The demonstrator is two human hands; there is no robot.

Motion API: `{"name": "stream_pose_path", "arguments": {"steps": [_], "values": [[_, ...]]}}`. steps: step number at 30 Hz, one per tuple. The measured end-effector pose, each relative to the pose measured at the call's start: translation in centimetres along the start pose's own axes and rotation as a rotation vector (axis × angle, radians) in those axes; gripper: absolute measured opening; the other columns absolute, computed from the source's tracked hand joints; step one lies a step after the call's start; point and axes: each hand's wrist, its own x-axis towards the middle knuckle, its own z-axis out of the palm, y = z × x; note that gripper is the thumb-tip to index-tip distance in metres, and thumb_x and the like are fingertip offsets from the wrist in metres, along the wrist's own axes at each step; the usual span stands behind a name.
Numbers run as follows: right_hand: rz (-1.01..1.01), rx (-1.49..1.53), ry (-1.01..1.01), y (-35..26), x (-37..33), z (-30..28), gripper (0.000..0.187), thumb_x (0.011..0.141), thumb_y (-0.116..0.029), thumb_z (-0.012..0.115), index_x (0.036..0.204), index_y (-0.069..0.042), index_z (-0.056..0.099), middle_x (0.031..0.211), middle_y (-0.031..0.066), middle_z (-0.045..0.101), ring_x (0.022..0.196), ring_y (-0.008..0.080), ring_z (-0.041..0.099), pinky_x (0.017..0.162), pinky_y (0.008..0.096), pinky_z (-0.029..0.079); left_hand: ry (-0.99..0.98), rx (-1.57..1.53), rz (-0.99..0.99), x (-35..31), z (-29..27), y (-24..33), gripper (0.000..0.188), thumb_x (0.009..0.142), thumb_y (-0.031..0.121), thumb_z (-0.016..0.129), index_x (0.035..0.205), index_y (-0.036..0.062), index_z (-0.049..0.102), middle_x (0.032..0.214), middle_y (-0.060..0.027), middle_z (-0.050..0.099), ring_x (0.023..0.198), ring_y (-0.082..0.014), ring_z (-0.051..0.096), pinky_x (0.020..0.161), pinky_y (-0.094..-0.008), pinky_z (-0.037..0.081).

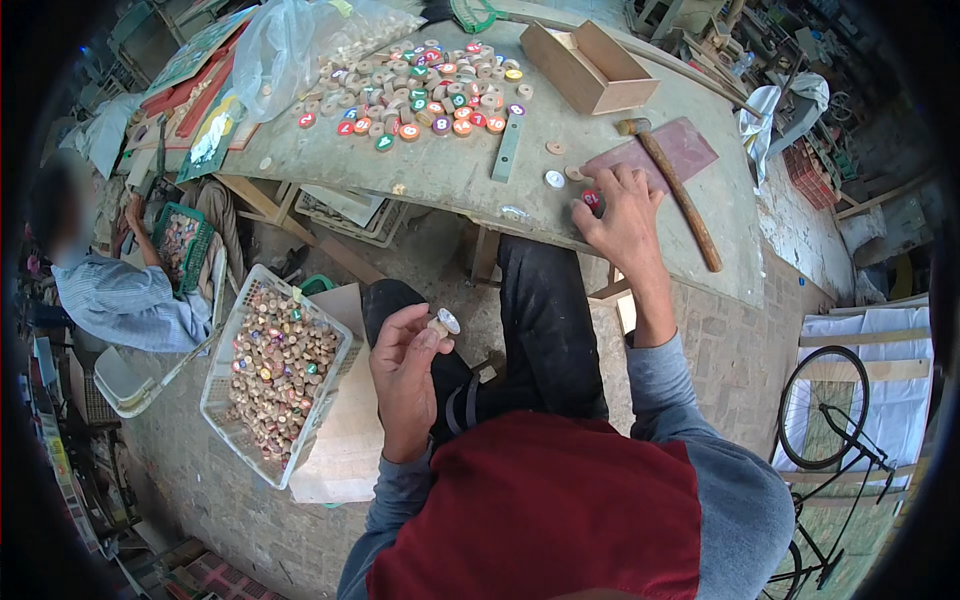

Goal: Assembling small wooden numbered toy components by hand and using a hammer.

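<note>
Above my lap, my left hand (405, 375) pinches a small round wooden piece with a silvery-white disc face (449, 321) between thumb and fingers. My right hand (628, 222) rests at the table's near edge, thumb and fingertips around a red-topped wooden disc (590, 198). Close to those fingertips lie a white-faced disc (554, 179) and plain wooden discs (574, 173). A hammer (678, 190) with a wooden handle lies just right of that hand, across a reddish-brown flat sheet (690, 150).
Numbered, coloured wooden discs (440, 100) are heaped on the table (440, 170), beside a greenish bar (507, 150) and a wooden box (590, 65). A white crate (345, 350) of wooden pieces stands low left. Another person (130, 270) sits beyond with a green basket (205, 255).
</note>
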Motion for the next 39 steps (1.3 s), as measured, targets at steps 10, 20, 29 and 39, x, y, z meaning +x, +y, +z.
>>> {"name": "stream_pose_path", "arguments": {"steps": [10,20,29,39], "values": [[-0.055,-0.071,0.090,-0.9,1.5,3.3,0.031,0.076,-0.029,0.068,0.097,-0.007,0.070,0.123,0.0135,0.053,0.114,0.0345,0.045,0.098,0.0577,0.028,-0.027,-0.050,0.016,0.1,0.0,0.4,0.028,0.093,0.000,0.056,0.121,-0.0034,0.056,0.103,-0.0089,0.062,0.086,-0.0119,0.060,0.081,-0.0250,0.049],[0.010,0.967,-0.071,-5.4,-1.9,1.9,0.028,0.078,-0.006,0.068,0.104,-0.004,0.062,0.098,0.0085,0.066,0.091,0.0193,0.061,0.084,0.0349,0.046,-0.120,-0.251,-0.011,0.9,0.7,1.0,0.026,0.096,0.006,0.055,0.120,-0.0031,0.057,0.102,-0.0095,0.064,0.085,-0.0129,0.059,0.081,-0.0289,0.050],[0.492,2.096,-0.582,-8.6,-6.4,4.4,0.028,0.087,0.008,0.055,0.115,0.000,0.053,0.115,0.0228,0.064,0.097,0.0269,0.069,0.082,0.0340,0.060,-0.095,-0.311,-0.042,0.5,0.3,0.4,0.025,0.096,0.010,0.057,0.118,-0.0018,0.058,0.103,-0.0102,0.064,0.081,-0.0137,0.057,0.079,-0.0304,0.050],[0.604,2.038,-0.614,-9.1,-6.9,3.3,0.022,0.097,-0.001,0.043,0.117,0.002,0.053,0.123,0.0277,0.059,0.109,0.0337,0.065,0.089,0.0369,0.058,-0.050,-0.329,-0.084,0.2,-0.8,-0.3,0.026,0.097,0.012,0.056,0.119,-0.0016,0.058,0.107,-0.0091,0.064,0.081,-0.0115,0.057,0.079,-0.0295,0.050]]}}
